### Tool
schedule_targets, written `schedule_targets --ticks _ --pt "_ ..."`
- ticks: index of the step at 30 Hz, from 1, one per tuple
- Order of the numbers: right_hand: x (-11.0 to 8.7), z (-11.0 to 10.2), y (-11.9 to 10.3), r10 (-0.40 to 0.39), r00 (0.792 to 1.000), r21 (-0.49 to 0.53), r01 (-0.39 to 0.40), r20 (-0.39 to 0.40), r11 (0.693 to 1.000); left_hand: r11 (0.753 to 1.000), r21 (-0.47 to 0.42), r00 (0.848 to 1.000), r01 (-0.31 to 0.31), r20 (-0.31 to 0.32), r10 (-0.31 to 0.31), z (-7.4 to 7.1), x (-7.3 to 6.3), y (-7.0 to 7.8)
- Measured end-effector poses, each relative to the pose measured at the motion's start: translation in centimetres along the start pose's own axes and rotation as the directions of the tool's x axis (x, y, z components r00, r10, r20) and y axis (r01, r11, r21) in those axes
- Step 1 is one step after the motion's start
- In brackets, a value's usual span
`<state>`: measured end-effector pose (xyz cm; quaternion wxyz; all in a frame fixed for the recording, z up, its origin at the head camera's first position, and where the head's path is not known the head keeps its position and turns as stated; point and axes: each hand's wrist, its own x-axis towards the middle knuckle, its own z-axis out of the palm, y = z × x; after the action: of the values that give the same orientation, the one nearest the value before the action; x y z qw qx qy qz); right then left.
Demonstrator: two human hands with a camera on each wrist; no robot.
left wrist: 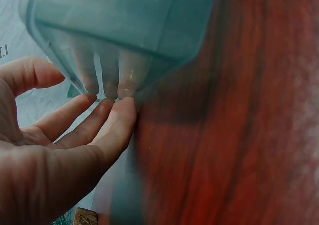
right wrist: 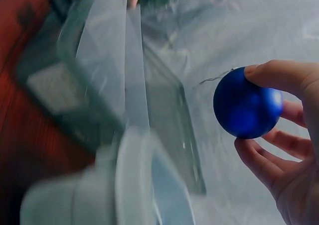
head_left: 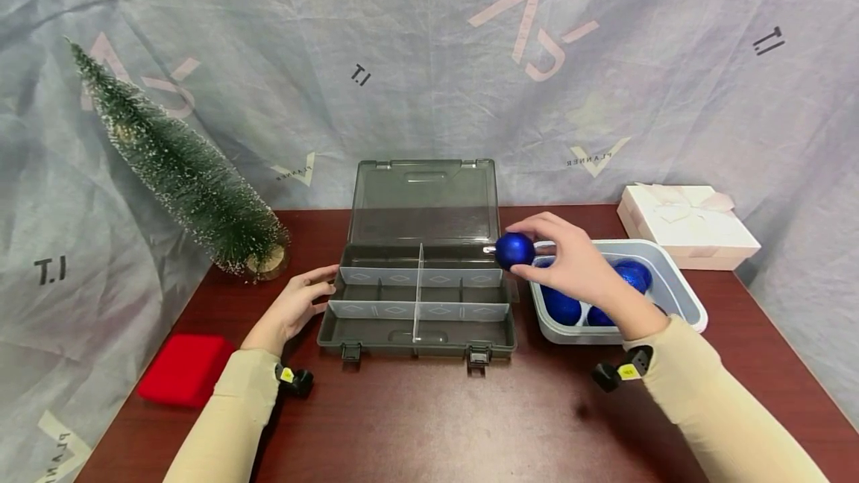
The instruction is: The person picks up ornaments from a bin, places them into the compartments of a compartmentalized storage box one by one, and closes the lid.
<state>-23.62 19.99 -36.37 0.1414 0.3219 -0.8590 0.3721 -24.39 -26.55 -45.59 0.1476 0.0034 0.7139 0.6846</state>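
Between the thumb and fingers of my right hand (head_left: 570, 256) is a smooth blue Christmas ball (head_left: 514, 251), held above the left rim of a white bin (head_left: 694, 311). In the right wrist view a thin wire hanger sticks out from the ball (right wrist: 246, 103). Several more blue balls (head_left: 562, 307) lie in the bin. A grey see-through divider box (head_left: 416, 352) stands in the middle with its lid (head_left: 424, 200) raised and its visible compartments bare. My left hand (head_left: 295, 308) touches the box's left wall with fairly straight fingertips, seen close in the left wrist view.
A small frosted artificial tree (head_left: 177, 162) on a wooden base leans at the back left. Near the left edge lies a red box-like thing (head_left: 188, 370). A white gift box (head_left: 691, 226) with a bow sits behind the bin. Grey printed cloth (head_left: 429, 43) hangs behind the table.
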Motion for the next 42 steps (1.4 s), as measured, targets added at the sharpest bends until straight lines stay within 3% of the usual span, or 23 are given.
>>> schedule_targets --ticks 7,19,31,42 --pt "2.9 2.8 -2.9 -0.016 0.999 0.098 0.012 0.037 0.995 1.000 -0.006 1.000 0.004 0.003 -0.004 0.1 0.0 0.1" --pt "7.6 7.0 -6.0 -0.023 0.998 0.147 0.015 0.055 0.989 1.000 0.001 1.000 0.005 -0.007 -0.005 0.4 0.0 0.2" --pt "11.4 11.5 -5.9 0.071 0.994 0.170 -0.084 0.078 0.982 1.000 0.016 1.000 -0.001 -0.014 0.001 0.3 -0.1 0.0" --pt "13.4 15.1 -4.3 0.149 0.977 0.062 -0.160 0.156 0.985 1.000 0.007 1.000 0.008 -0.019 -0.007 0.2 0.0 0.0"
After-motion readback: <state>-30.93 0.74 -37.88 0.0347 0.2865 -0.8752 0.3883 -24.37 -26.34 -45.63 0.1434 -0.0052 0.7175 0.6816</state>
